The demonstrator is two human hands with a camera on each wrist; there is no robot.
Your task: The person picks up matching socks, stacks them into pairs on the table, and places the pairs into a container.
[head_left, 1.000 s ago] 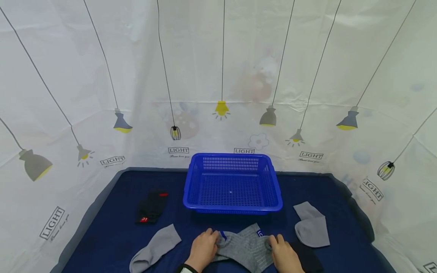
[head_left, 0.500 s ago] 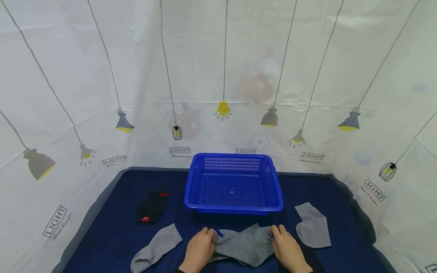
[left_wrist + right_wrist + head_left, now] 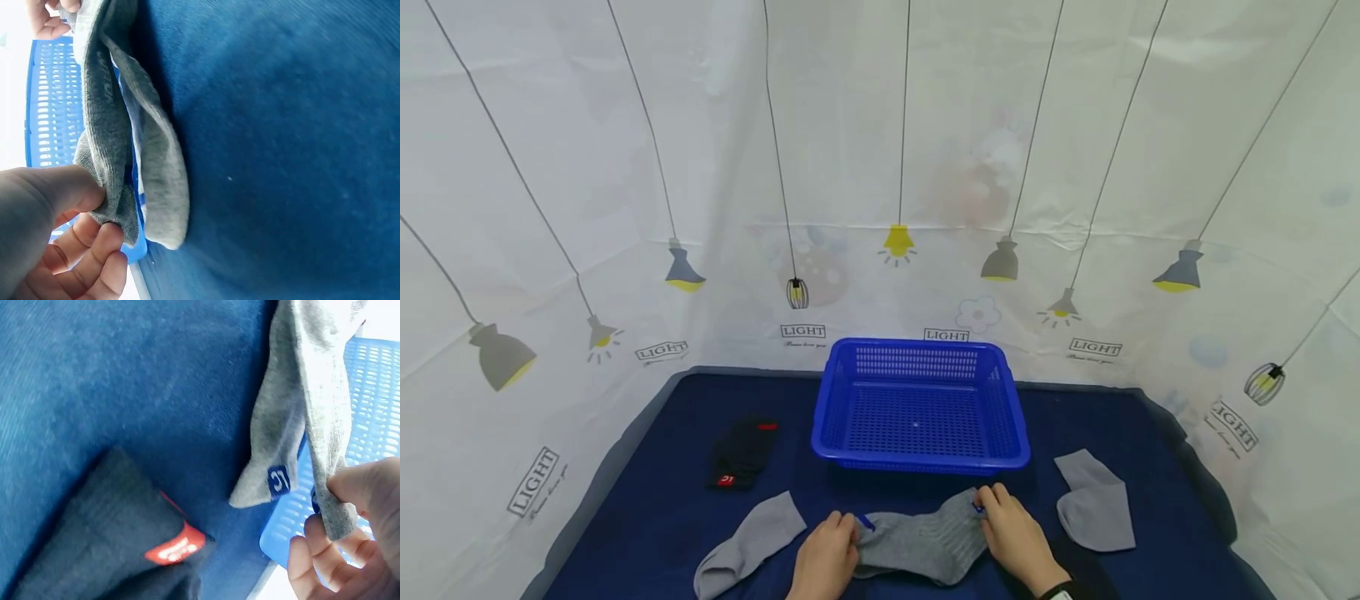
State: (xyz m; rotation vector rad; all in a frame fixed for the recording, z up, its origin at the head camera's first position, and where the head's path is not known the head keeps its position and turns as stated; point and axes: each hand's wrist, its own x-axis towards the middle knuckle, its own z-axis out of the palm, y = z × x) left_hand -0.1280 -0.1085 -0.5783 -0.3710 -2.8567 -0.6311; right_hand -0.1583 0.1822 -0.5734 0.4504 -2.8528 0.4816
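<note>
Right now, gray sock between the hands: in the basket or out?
Out: in the head view, left hand and right hand hold the gray sock on the near side of the blue basket.

A white sheet printed with lamps and LIGHT labels borders the blue cloth-covered table on its left, right and far sides.

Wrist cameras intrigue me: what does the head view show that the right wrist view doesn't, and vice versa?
Only the head view: the left hand, two light grey socks, printed lamps.
Only the right wrist view: the red label on the black sock near the right hand.
Both: the right hand pinching a darker grey sock, the blue basket.
</note>
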